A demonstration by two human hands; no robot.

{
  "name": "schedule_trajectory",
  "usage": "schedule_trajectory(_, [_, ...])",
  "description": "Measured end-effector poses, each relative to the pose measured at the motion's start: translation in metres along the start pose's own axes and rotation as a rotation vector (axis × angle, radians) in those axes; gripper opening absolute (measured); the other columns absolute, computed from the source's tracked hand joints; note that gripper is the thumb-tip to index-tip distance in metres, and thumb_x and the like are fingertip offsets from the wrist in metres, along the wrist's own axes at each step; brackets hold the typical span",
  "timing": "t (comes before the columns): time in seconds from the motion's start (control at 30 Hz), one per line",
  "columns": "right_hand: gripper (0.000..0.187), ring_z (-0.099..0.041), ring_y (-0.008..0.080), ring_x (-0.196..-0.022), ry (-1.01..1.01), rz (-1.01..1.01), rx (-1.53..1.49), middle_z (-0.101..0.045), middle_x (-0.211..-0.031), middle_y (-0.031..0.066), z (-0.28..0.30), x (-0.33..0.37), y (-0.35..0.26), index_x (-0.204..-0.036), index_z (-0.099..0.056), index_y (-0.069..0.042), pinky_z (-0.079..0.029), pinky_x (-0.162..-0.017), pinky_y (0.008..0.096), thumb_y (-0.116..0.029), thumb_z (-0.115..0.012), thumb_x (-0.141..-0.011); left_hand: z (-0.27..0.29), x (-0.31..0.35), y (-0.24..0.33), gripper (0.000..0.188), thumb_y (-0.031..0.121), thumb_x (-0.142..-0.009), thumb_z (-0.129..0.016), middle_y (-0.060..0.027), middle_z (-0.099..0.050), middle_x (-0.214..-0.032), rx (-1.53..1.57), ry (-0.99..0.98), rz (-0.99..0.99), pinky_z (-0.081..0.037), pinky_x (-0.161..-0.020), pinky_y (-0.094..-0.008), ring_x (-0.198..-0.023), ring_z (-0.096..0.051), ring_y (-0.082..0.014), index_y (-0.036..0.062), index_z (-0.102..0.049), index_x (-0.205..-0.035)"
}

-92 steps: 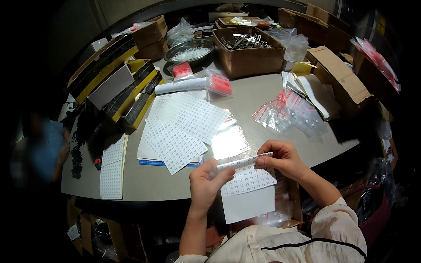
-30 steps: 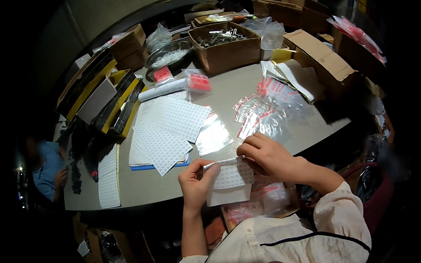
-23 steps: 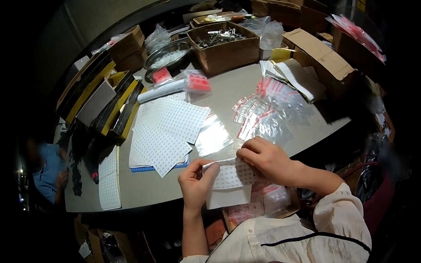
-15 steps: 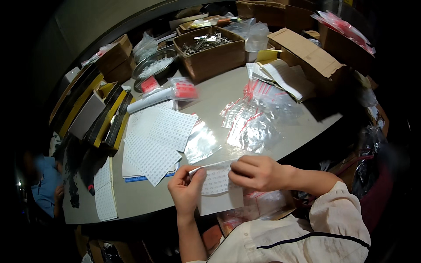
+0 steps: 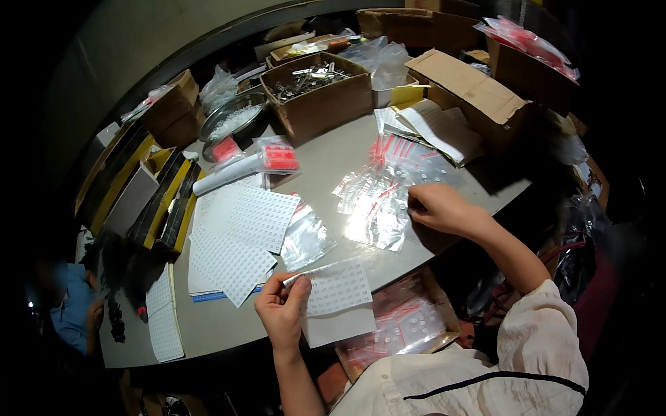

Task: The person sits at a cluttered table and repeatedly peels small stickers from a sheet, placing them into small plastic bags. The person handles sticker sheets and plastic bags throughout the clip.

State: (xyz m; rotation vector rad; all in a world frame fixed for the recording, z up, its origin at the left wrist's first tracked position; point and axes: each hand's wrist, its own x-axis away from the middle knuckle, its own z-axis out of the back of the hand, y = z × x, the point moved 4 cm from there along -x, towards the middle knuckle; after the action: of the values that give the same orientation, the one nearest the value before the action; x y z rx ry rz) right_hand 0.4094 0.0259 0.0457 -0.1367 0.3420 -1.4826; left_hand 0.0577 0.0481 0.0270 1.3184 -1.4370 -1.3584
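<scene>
Two hands are working over the table. My left hand [image 5: 281,313] pinches a white paper sheet of small dotted stickers [image 5: 338,289] by its left edge, thumb on top and fingers under, and holds it just above the near edge of the grey round table [image 5: 326,152]. A plain white backing paper [image 5: 341,324] hangs below this sheet. My right hand [image 5: 438,208] is well apart from the left one, resting on a pile of small clear plastic zip bags with red strips [image 5: 378,201]; the fingertips [image 5: 414,202] touch the top bag, but I cannot tell if they pinch it or only press it.

Left of the held sheet, more white sticker sheets [image 5: 239,236] lie spread flat, and one clear bag [image 5: 305,239] lies beside them. Behind them I see a rolled white paper [image 5: 225,175] and a bag of red pieces [image 5: 276,154]. At the far side stands an open brown cardboard box with metal parts [image 5: 316,93], with a round metal bowl [image 5: 232,118] to its left.
</scene>
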Motion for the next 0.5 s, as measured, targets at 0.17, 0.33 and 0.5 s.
schedule_trajectory(0.17, [0.042,-0.065,0.0421,-0.08,-0.064,-0.077,0.039,-0.068,-0.083,0.0212,0.017,0.012,-0.01,-0.091,-0.064,-0.001,-0.049,-0.069,0.0486,-0.04,-0.077,-0.085,0.004,0.004,0.001,0.009,0.003,-0.09,-0.073,0.0023,-0.064,-0.077,-0.015,0.025,-0.022,-0.039,-0.06,-0.0154,-0.066,-0.053,-0.0002,-0.0033,-0.069,-0.096])
schedule_trajectory(0.33, [0.049,-0.065,0.0418,-0.076,-0.311,-0.023,0.09,-0.067,-0.076,0.0203,0.016,0.041,-0.056,-0.091,-0.064,-0.001,-0.049,-0.065,0.0486,-0.049,-0.072,-0.087,0.002,0.004,0.001,0.009,0.003,-0.09,-0.073,0.0025,-0.064,-0.076,-0.028,0.017,-0.005,-0.039,-0.059,-0.0155,-0.064,-0.052,-0.0003,-0.0029,-0.069,-0.095])
schedule_trajectory(0.5, [0.028,-0.067,0.0376,-0.083,-0.165,0.158,-0.29,-0.068,-0.087,0.0191,0.026,0.032,-0.061,-0.095,-0.064,-0.002,-0.051,-0.072,0.0449,-0.029,-0.07,-0.089,0.002,0.004,-0.001,0.008,0.003,-0.09,-0.072,0.0017,-0.064,-0.077,-0.012,0.033,-0.008,-0.04,-0.06,-0.0162,-0.065,-0.054,-0.0013,-0.0029,-0.068,-0.094])
